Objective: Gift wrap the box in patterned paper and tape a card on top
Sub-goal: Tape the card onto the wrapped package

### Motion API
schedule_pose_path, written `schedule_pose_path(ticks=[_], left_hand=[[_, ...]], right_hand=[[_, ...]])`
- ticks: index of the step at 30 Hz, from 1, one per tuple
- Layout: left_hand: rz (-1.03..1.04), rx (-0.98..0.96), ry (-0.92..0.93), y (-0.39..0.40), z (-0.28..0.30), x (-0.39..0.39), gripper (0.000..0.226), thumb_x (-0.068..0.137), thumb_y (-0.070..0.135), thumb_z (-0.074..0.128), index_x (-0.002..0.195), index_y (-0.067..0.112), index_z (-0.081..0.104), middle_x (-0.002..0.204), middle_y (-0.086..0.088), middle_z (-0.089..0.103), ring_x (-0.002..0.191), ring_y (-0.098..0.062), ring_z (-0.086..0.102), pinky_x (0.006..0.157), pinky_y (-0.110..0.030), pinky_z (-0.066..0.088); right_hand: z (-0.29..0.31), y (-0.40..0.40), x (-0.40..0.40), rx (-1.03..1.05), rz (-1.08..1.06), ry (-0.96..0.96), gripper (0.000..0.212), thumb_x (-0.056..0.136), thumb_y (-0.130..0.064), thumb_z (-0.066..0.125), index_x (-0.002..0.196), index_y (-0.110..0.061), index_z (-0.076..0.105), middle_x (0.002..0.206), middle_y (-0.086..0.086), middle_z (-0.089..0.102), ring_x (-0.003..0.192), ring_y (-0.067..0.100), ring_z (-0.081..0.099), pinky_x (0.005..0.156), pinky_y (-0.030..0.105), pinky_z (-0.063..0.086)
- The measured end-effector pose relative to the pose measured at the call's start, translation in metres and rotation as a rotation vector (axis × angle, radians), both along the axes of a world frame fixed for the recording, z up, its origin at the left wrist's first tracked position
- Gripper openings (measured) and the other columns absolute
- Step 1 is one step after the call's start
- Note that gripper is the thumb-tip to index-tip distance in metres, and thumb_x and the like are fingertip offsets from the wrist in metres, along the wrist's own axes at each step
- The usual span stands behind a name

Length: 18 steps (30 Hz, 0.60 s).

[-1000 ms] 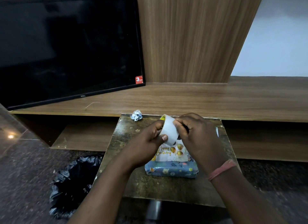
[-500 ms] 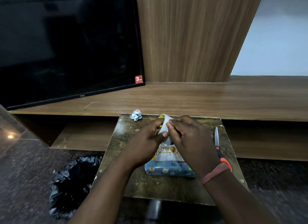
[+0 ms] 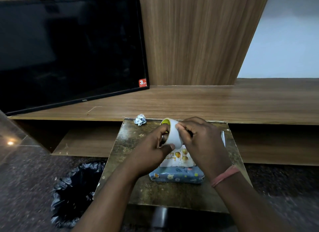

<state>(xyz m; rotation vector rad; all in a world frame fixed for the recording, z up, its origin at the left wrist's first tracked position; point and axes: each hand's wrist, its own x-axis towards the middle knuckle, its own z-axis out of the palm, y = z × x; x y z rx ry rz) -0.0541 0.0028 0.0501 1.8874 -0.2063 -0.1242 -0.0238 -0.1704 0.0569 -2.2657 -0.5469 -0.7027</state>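
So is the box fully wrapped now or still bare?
Wrapped, on what shows: the box has blue patterned paper over its near side, and a birthday card lies on top. Hands hide its far end.

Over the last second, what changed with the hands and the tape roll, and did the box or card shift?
Both hands kept hold of the tape roll: the left hand grips it from the side, the right hand picks at its outer surface. The right hand slid left and back again, baring then covering the scissors. The wrapped box, the card on it and the crumpled scrap stayed put.
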Motion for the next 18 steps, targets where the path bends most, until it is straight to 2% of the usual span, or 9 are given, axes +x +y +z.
schedule_pose_path(ticks=[2,4,6,8,11,14,18], left_hand=[[0.039,-0.082,0.046,-0.001,0.002,0.001,0.03,0.096,0.005,0.061,0.12,0.022,0.063,0.109,-0.005,0.073,0.102,-0.026,0.07,0.097,-0.058,0.054],[0.093,-0.193,0.079,-0.001,0.005,0.003,0.019,0.098,0.017,0.058,0.114,0.014,0.068,0.105,-0.013,0.075,0.094,-0.03,0.071,0.088,-0.049,0.053],[0.166,-0.249,0.096,0.0,0.006,0.006,0.038,0.098,0.041,0.056,0.105,0.007,0.07,0.101,-0.021,0.074,0.088,-0.037,0.07,0.083,-0.045,0.051],[0.199,-0.208,0.076,0.0,0.004,0.009,0.055,0.097,0.056,0.052,0.097,0.004,0.069,0.096,-0.026,0.072,0.085,-0.04,0.07,0.083,-0.047,0.054],[0.186,-0.109,0.026,0.001,0.001,0.01,0.044,0.101,0.054,0.051,0.094,0.016,0.071,0.089,-0.016,0.074,0.086,-0.034,0.072,0.088,-0.057,0.055],[0.138,-0.109,0.028,-0.001,0.003,0.009,0.024,0.107,0.037,0.052,0.107,0.025,0.072,0.098,-0.005,0.078,0.093,-0.027,0.074,0.092,-0.053,0.056],[0.066,-0.063,0.032,-0.002,0.003,0.006,0.027,0.098,0.044,0.055,0.117,0.031,0.067,0.109,-0.001,0.076,0.104,-0.026,0.073,0.096,-0.061,0.053]], right_hand=[[-0.001,0.003,-0.002,-0.036,0.04,0.0,0.011,0.093,-0.018,0.068,0.092,-0.014,0.078,0.088,-0.001,0.07,0.077,0.014,0.064,0.071,0.024,0.045],[-0.002,0.009,-0.007,-0.055,0.081,0.011,0.013,0.094,-0.02,0.065,0.093,-0.015,0.077,0.09,-0.001,0.068,0.078,0.013,0.063,0.071,0.026,0.047],[-0.004,0.016,-0.01,-0.061,0.121,0.014,0.015,0.095,-0.021,0.063,0.091,-0.014,0.076,0.09,-0.002,0.066,0.076,0.011,0.06,0.071,0.024,0.045],[-0.005,0.02,-0.011,-0.054,0.135,0.014,0.014,0.095,-0.018,0.064,0.088,-0.011,0.074,0.089,-0.001,0.064,0.074,0.01,0.057,0.071,0.02,0.041],[-0.005,0.019,-0.011,-0.027,0.103,0.02,0.01,0.095,-0.016,0.066,0.092,-0.012,0.075,0.092,0.0,0.066,0.077,0.01,0.06,0.072,0.021,0.045],[-0.004,0.013,-0.007,-0.009,0.043,0.029,0.014,0.094,-0.018,0.063,0.094,-0.012,0.076,0.094,0.002,0.069,0.078,0.016,0.065,0.071,0.029,0.051],[0.0,0.002,0.0,-0.007,0.008,0.04,0.013,0.092,-0.015,0.065,0.09,-0.01,0.077,0.087,0.004,0.071,0.076,0.021,0.067,0.069,0.035,0.053]])
